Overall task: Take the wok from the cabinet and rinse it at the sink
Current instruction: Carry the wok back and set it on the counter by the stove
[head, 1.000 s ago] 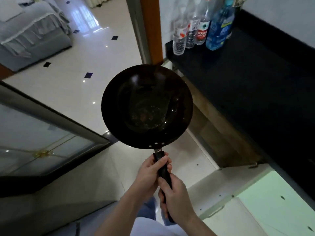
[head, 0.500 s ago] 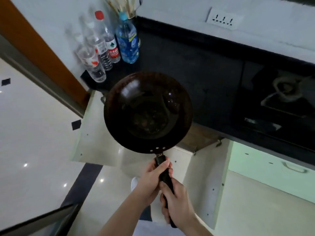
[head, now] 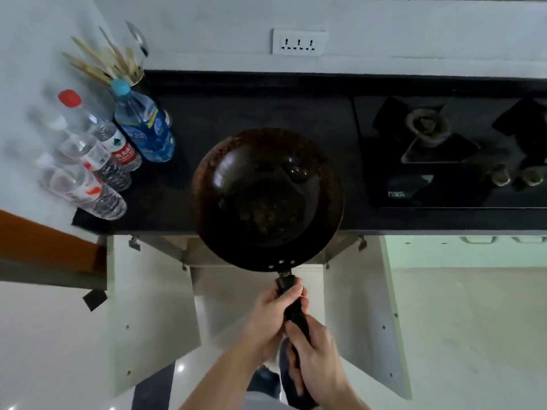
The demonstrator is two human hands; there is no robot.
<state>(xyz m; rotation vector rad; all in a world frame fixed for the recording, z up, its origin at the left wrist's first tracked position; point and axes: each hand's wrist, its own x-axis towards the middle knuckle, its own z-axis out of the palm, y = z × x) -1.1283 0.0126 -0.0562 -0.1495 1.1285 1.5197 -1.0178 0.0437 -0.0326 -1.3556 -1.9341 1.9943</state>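
The wok [head: 266, 199] is hanging mid-frame over the counter [head: 236, 108] edge, its handle [head: 284, 283] running straight down-frame. Both hands are gripping it, left hand [head: 270, 316] nearer the bowl, right hand [head: 318, 358] below. No sink is showing.

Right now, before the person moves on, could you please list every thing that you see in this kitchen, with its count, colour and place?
wok: one, dark, held over the front edge of the counter
counter: one, black, along the wall
clear bottles: three, red and white caps, left end of the counter
blue bottle: one, blue, beside the clear bottles
chopsticks: several, pale wood, standing behind the blue bottle
stove: one, black, right part of the counter
socket: one, white, on the wall
cabinet doors: two, white, open below the counter
left hand: grips the black handle near the wok
right hand: grips the handle lower down
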